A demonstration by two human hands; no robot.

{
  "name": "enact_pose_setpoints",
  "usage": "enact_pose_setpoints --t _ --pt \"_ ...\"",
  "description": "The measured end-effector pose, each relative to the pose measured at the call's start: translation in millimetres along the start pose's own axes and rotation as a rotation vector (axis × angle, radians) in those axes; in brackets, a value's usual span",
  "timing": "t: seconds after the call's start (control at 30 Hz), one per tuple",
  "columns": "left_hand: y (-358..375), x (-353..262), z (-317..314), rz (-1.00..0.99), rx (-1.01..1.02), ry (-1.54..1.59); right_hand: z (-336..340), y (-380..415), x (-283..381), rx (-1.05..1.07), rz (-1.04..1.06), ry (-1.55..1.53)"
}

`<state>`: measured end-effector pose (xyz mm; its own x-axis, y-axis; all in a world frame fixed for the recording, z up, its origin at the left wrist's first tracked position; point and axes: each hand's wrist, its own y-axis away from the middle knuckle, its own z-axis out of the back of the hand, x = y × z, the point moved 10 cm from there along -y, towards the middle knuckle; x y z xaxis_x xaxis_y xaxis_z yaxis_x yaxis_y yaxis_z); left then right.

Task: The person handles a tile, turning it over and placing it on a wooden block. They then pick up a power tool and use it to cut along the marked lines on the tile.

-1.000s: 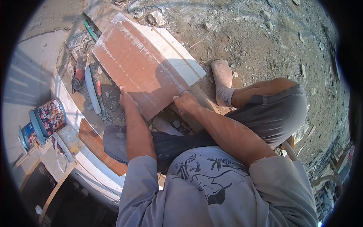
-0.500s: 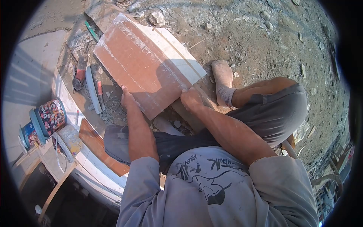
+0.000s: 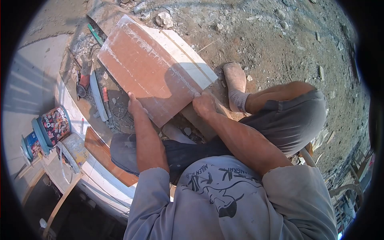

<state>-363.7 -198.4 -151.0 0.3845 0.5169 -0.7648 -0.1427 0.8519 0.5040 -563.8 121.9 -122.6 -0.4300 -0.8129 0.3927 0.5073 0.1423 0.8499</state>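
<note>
A large reddish-brown tile (image 3: 140, 76) with whitish streaks lies tilted in front of my lap. My left hand (image 3: 136, 105) grips its left edge, the thumb on top and the other fingers partly hidden. At the near right corner, my right hand (image 3: 204, 105) is closed on the edge with its fingers curled. Beneath the tile, a white slab (image 3: 190, 66) with a brown stripe sticks out on the right side. What supports the two pieces is mostly hidden.
Left of the tile lie a red angle grinder (image 3: 84, 80), a pale strip (image 3: 98, 96) and a red-handled tool (image 3: 105, 94). Printed buckets (image 3: 56, 124) stand at far left, near a brown tile piece (image 3: 106, 158). Rubble and a rock (image 3: 164, 19) lie beyond. My bare-toed foot (image 3: 235, 80) is at right.
Almost nothing differs. My right hand has shifted very slightly along the tile's corner, and the view has moved a little; both hands keep their hold.
</note>
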Motion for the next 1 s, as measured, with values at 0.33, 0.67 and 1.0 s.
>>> enact_pose_setpoints --t 0.33,0.67,1.0 --pt "-1 1 2 0.012 -0.020 -0.036 5 2 -1 -0.056 -0.015 -0.078" --pt "0 2 1 0.014 -0.025 -0.011 -35 -45 -34 -0.060 0.072 -0.295" --pt "6 -3 0 0.012 -0.051 -0.035 -41 -50 -34 -0.029 0.076 -0.304"
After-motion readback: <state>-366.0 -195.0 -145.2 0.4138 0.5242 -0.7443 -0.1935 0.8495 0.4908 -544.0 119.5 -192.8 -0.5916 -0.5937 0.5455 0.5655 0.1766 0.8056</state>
